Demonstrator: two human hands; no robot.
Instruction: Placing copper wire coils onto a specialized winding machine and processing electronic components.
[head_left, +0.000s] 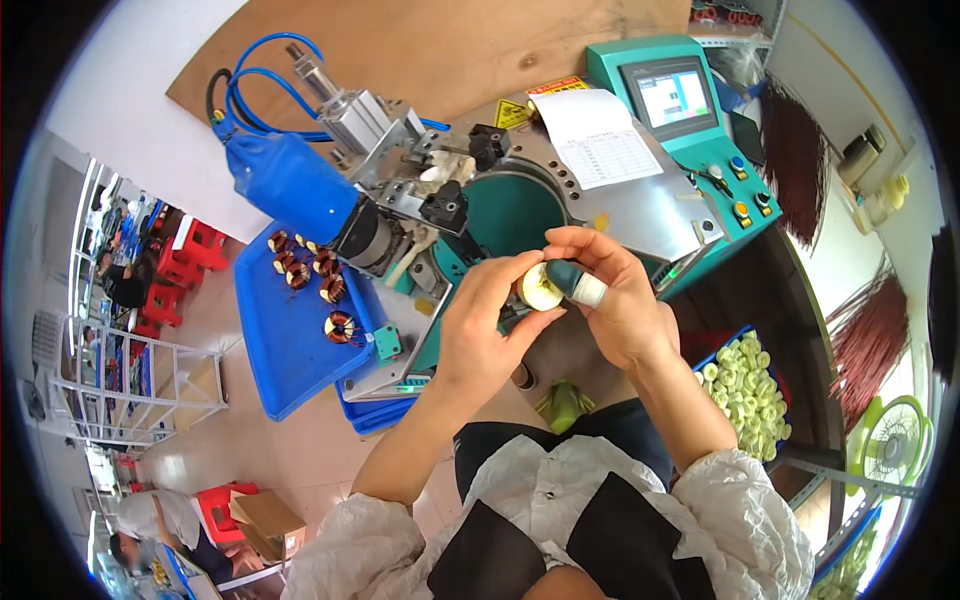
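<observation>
My left hand (487, 325) pinches a pale yellow ring core (540, 287) between its fingers and thumb, in front of the machine's round opening. Against the ring's right side, my right hand (622, 308) closes in with bent fingers. A dark green cover with a pale band (590, 291) wraps a digit of that hand. The winding machine (610, 215) stands just beyond both hands, with a blue motor (285, 180) and black clamp blocks (447, 207) around its opening (515, 215). Part of the ring is hidden behind my fingers.
A blue tray (275, 350) with several copper-wound rings lies at left. At right, a bin holds many pale rings (745, 390). A control panel with screen (672, 97), a paper sheet (605, 140), dark red wire bundles (795, 150) and a green fan (893, 440) surround the bench.
</observation>
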